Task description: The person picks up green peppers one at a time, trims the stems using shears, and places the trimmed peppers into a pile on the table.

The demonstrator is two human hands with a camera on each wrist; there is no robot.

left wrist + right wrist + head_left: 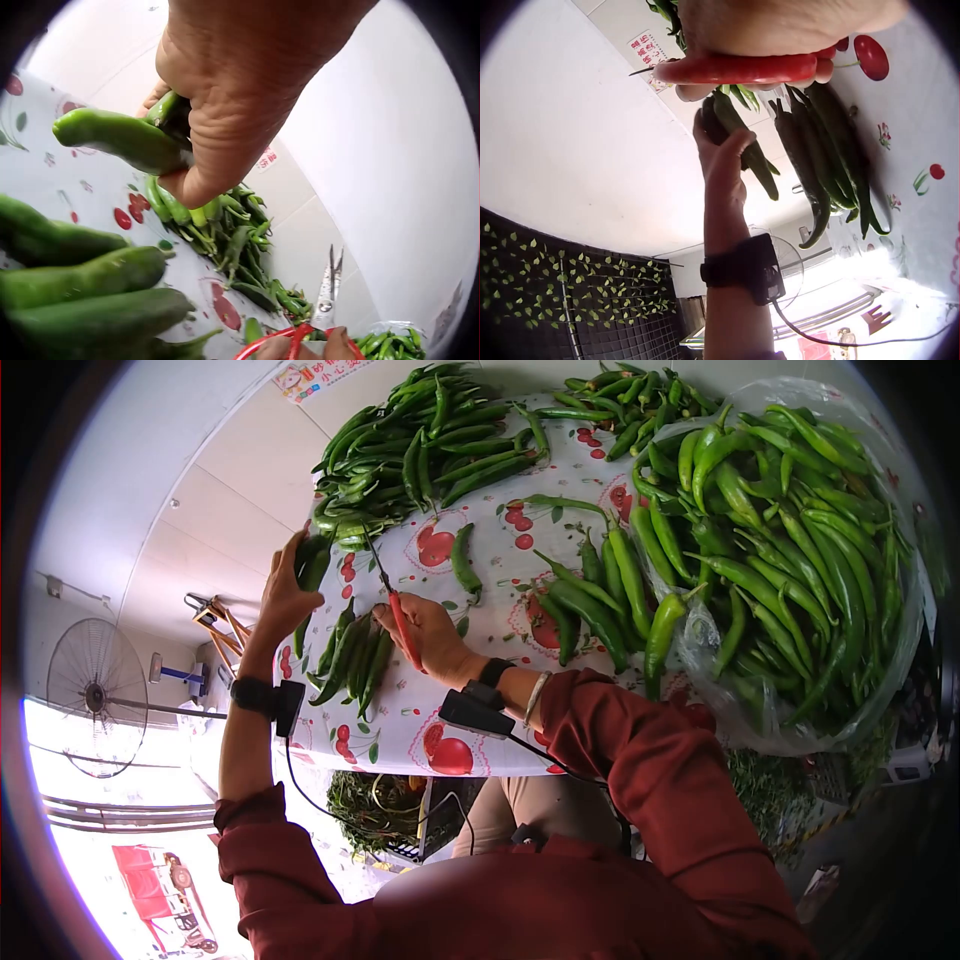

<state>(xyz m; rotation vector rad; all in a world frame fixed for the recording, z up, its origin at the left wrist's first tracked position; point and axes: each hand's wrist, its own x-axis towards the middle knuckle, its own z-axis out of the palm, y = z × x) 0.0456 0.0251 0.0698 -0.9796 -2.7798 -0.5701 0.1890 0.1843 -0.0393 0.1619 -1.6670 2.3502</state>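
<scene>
My left hand (283, 598) grips a few long green chili peppers (112, 141) at the table's left edge, thumb on the near side. Red-handled scissors (403, 628) are in my right hand (438, 642), their blades pointing away from me toward a large heap of green peppers (385, 465). The left wrist view shows the scissor blades (327, 292) slightly apart. Below the left hand, a small row of peppers (352, 665) lies on the tablecloth. One single pepper (464, 563) rests to the right of the scissors.
A clear plastic bag (850, 732) full of green peppers stands on the right. Several loose peppers (610, 590) lie beside it, and another pile (630, 405) is at the back. The wall (250, 465) borders the far left. Beneath the table is a crate (437, 815) with green trimmings.
</scene>
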